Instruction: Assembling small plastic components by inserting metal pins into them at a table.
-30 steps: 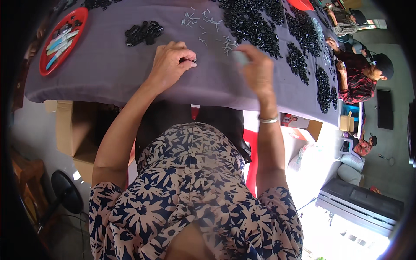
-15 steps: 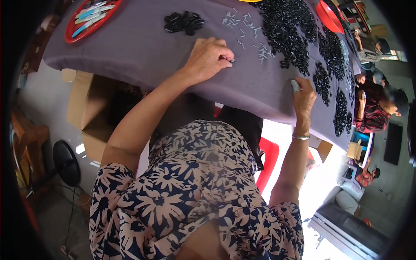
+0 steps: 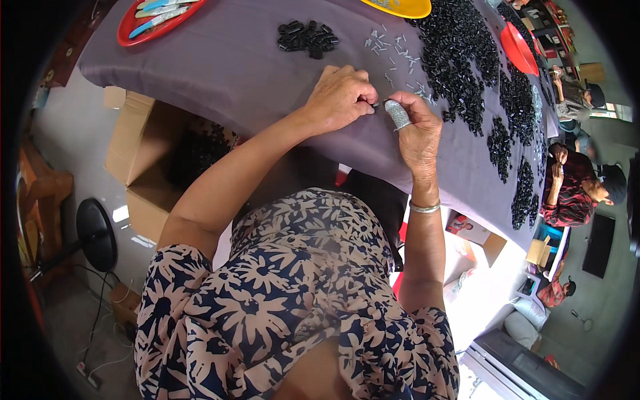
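My left hand [image 3: 339,100] is closed in a pinch over the purple-grey tablecloth [image 3: 240,80]. A small dark piece with a light tip [image 3: 375,105] sticks out between its thumb and finger. Just right of it, my right hand [image 3: 420,133] is closed too, a grey wrap [image 3: 398,115] round its thumb. Whatever those fingertips hold is too small to make out. Beyond my hands are scattered small grey pins [image 3: 400,50]. A small heap of short black tubes [image 3: 307,40] lies behind my left hand, and a large spread of black pieces [image 3: 460,73] is behind my right.
A red tray [image 3: 127,41] with blue and white tools stands at the far left. At the back are a yellow tray [image 3: 417,13] and a red bowl [image 3: 519,52]. An open cardboard box [image 3: 137,143] sits under the table; other people [image 3: 580,183] work at the right.
My right hand has moved left from the table's right part to beside my left hand. My left hand still pinches the small dark piece. The whole view has shifted slightly.
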Action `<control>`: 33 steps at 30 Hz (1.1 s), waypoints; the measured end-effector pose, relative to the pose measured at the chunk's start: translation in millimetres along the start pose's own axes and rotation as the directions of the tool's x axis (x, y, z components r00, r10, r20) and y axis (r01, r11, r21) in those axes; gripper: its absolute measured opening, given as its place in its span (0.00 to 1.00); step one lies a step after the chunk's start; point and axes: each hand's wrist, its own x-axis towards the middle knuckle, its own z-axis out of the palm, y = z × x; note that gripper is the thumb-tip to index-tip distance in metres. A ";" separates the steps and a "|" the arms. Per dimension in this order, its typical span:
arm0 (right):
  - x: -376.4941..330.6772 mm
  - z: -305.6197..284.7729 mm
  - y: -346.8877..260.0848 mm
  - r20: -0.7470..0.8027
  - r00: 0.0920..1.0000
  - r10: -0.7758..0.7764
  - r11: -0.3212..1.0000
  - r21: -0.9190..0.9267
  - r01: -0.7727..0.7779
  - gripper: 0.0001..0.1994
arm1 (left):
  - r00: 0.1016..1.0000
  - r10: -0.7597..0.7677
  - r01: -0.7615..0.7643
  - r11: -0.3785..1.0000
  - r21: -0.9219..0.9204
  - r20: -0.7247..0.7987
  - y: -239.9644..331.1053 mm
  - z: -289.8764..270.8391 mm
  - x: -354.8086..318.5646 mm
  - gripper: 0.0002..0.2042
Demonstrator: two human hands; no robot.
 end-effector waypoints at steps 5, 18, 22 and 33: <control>4.2 4.7 -3.7 0.014 1.000 -0.012 0.985 -0.170 0.015 0.07 | 1.000 -0.002 0.002 1.000 0.012 -0.013 -0.4 0.5 -1.2 0.06; 23.8 2.7 -12.2 0.193 0.981 -0.019 0.954 -0.289 0.075 0.07 | 0.999 -0.002 0.003 1.000 0.028 -0.035 -1.5 -1.4 -0.2 0.06; 28.0 0.5 -24.6 0.262 0.954 0.144 0.952 -0.301 -0.061 0.07 | 0.995 0.050 -0.046 0.997 0.057 -0.084 -4.3 5.3 0.4 0.07; 46.7 -13.9 -19.6 0.401 0.773 0.492 0.865 -0.120 -0.488 0.03 | 0.997 0.045 -0.056 0.985 -0.161 -0.067 3.1 0.1 -4.1 0.14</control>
